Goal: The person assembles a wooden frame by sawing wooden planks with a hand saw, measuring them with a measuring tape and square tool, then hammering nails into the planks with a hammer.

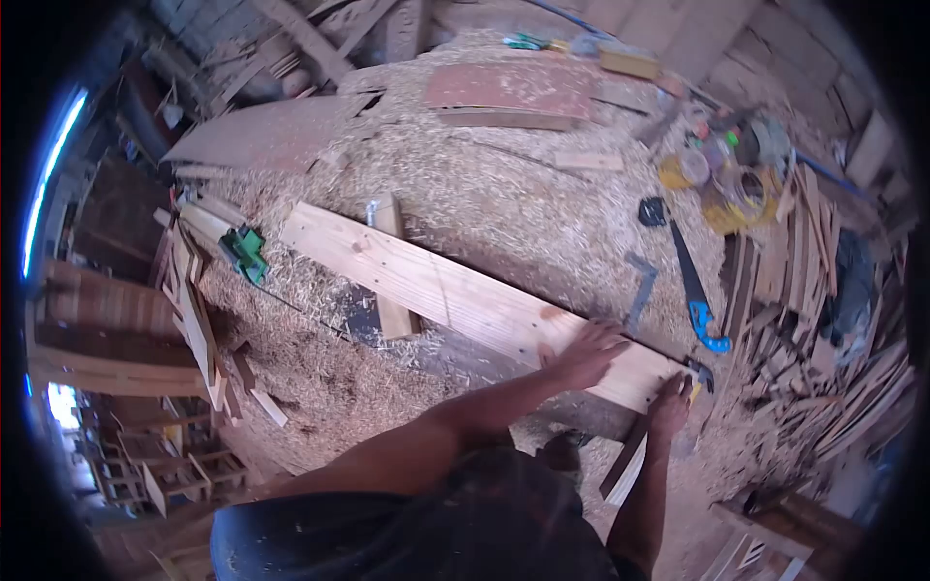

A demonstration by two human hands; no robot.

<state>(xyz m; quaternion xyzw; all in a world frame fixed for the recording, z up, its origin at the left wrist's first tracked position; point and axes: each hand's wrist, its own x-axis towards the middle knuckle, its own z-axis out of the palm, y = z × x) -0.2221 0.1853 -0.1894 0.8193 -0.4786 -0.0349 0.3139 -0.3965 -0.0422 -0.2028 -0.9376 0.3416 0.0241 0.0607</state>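
Wood shavings (504,208) blanket the workshop surface. On my feed, the left hand (587,356) reaches rightward, flat on the plank (441,283), fingers extended; the right hand (668,407) curls at its right end, grip unclear to me. The plank slants across a wooden block (395,316), near a blue-handled saw (690,276).

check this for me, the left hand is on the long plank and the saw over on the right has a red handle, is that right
One thing is off: in the head view, the handle of the saw over on the right is blue. The left hand is on the long plank.
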